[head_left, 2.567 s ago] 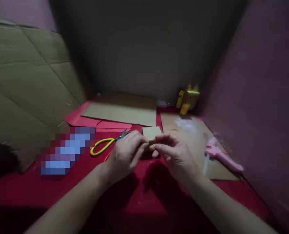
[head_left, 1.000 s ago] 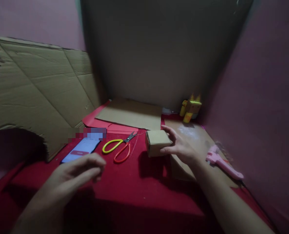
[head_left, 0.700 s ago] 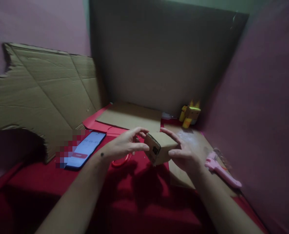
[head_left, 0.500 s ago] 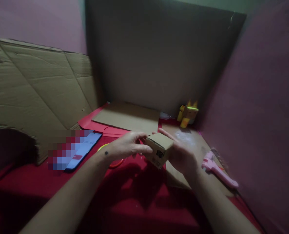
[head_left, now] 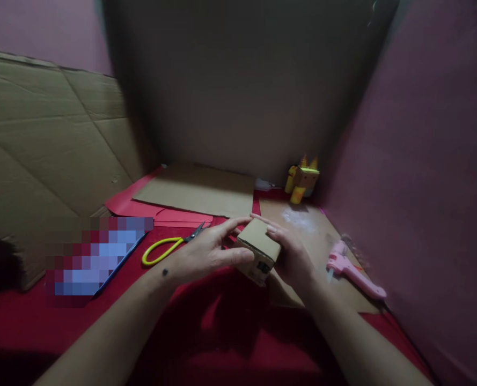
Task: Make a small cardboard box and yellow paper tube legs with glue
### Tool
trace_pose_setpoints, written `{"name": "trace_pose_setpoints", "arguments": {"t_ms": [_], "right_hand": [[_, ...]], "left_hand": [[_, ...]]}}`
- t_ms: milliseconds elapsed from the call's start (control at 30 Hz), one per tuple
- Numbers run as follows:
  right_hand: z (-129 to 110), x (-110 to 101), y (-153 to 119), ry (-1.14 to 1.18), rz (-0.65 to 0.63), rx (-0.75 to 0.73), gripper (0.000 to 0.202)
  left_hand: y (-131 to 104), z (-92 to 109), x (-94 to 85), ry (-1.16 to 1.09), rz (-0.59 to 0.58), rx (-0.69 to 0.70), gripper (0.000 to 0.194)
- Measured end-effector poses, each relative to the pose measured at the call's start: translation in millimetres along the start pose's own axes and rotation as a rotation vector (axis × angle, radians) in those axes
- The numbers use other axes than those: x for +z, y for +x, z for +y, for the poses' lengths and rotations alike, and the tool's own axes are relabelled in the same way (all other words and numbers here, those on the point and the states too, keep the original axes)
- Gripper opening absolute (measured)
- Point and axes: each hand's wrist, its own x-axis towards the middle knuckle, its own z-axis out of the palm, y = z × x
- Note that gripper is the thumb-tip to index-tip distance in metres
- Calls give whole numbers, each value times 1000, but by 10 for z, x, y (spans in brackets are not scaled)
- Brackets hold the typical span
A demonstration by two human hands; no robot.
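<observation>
A small cardboard box with dark print on its front side is held between my two hands, tilted slightly. My left hand grips its left side, thumb along the front and fingers behind. My right hand closes on the right side, with fingertips at the top edge. Left of my left hand lie scissors with yellow handles and dark blades; my wrist is close to the handles. The far side of the box is hidden.
A pink glue gun lies on a cardboard sheet at right. Behind stand a yellow and cardboard figure and another flat cardboard sheet over red paper. A partly pixelated phone lies left, near a large cardboard panel.
My right hand's fingers have come onto the top edge of the box, which has turned a little. The view has shifted, and the scissors show more fully.
</observation>
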Motion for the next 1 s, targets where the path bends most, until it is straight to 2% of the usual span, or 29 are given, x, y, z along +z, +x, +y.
{"name": "trace_pose_setpoints", "arguments": {"t_ms": [133,433,767,1000], "right_hand": [[13,2,-13,-26,15,-8,43],[50,5,-43,-28,30,-6,41],[83,-10,-61,-98,30,-49,42],[99,1,-54,-75,18,-48,41]], "left_hand": [[4,-64,23,-149,-59,-14,70],[-47,5,30,-77,-68,-83,70],[-49,-27,35,-134,-58,-64,68],[-44,-34,24,-97,-52,-59,67]]}}
